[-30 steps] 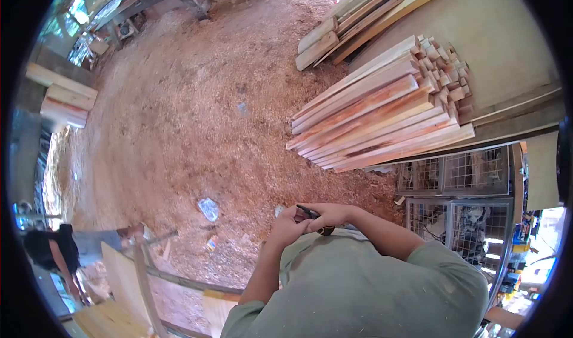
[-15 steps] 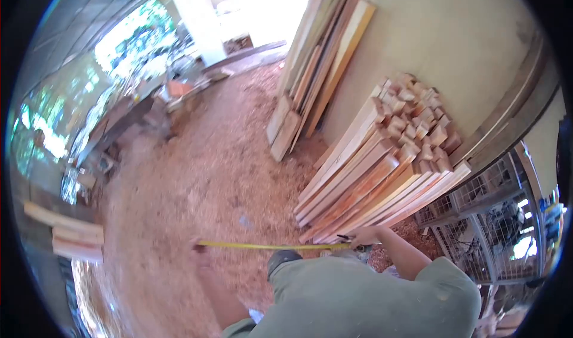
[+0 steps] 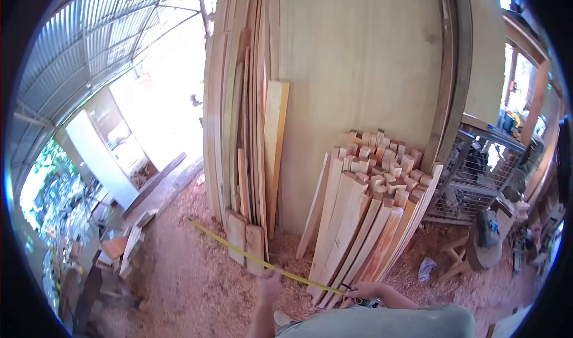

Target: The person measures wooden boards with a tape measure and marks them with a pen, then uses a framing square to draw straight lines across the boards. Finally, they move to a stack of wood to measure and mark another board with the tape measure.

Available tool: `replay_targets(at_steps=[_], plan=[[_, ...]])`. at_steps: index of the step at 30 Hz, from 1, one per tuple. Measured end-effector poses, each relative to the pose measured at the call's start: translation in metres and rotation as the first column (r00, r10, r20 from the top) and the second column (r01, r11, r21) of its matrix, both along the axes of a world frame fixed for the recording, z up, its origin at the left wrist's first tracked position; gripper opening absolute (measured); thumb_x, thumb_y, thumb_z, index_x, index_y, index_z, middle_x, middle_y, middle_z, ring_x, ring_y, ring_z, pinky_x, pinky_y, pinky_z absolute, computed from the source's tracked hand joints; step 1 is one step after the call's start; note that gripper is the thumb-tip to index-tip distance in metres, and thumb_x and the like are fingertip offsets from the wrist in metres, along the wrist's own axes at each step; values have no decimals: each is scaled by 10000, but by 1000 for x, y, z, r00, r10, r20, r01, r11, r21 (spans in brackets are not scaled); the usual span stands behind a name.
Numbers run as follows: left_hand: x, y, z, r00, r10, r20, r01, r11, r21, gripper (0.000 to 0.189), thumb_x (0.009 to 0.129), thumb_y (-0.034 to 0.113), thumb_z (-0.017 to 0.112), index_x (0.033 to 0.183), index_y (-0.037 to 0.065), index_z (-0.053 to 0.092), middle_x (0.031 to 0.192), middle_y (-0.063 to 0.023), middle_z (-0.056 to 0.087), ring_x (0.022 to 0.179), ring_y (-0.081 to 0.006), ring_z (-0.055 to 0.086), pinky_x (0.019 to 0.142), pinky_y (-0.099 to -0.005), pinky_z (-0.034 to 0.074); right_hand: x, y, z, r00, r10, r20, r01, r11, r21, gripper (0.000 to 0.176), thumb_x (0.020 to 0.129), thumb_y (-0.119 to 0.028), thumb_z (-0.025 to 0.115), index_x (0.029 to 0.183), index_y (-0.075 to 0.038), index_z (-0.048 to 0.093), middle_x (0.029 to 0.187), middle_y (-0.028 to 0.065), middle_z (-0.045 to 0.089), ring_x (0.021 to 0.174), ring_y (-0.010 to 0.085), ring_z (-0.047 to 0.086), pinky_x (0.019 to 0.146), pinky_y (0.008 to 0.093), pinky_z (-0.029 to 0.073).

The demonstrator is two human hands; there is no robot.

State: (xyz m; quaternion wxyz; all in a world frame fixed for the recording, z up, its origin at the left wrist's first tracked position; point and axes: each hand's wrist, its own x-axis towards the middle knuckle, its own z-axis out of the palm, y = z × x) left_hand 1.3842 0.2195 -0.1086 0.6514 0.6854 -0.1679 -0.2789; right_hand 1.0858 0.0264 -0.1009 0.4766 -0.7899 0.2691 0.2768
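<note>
A yellow tape measure (image 3: 230, 246) is drawn out in a long blade that slants from the lower middle up to the left, its far end sticking out in the air. My right hand (image 3: 363, 291) is wrapped round the tape's case, low in front of the stacked wood, and a thin dark pencil-like stick pokes out by its fingers. My left hand (image 3: 270, 285) is raised at the blade, partway along it. Its fingers are blurred, so whether they grip the blade does not show.
A bundle of cut wood strips (image 3: 358, 218) stands upright against a plywood panel (image 3: 358, 57). Tall boards (image 3: 224, 129) lean to its left. A wire-mesh cage (image 3: 471, 183) and a crumpled plastic bag (image 3: 426, 269) are at right. Shavings cover the floor (image 3: 173, 290).
My view has swung up and toward the wood. My left hand has left the tape's far end and is now partway along the blade. The right hand still holds the case.
</note>
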Motion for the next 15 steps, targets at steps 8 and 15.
replay_targets(at_steps=[8,15], plan=[[270,66,88,816,566,120,-553,824,-126,204,863,131,611,714,-7,627,633,-55,581,564,-140,516,519,-309,398,-4,54,24,945,-250,-209,304,906,294,491,913,-486,597,1198,-93,668,972,38,670,913,135,596,840,307,468],[247,49,54,927,369,63,-355,920,-164,184,872,101,657,726,-12,657,628,-25,605,541,-89,532,492,-251,405,72,77,51,970,-236,-58,242,955,169,446,923,-496,584,1158,-135,697,927,-14,661,869,105,572,758,301,472]])
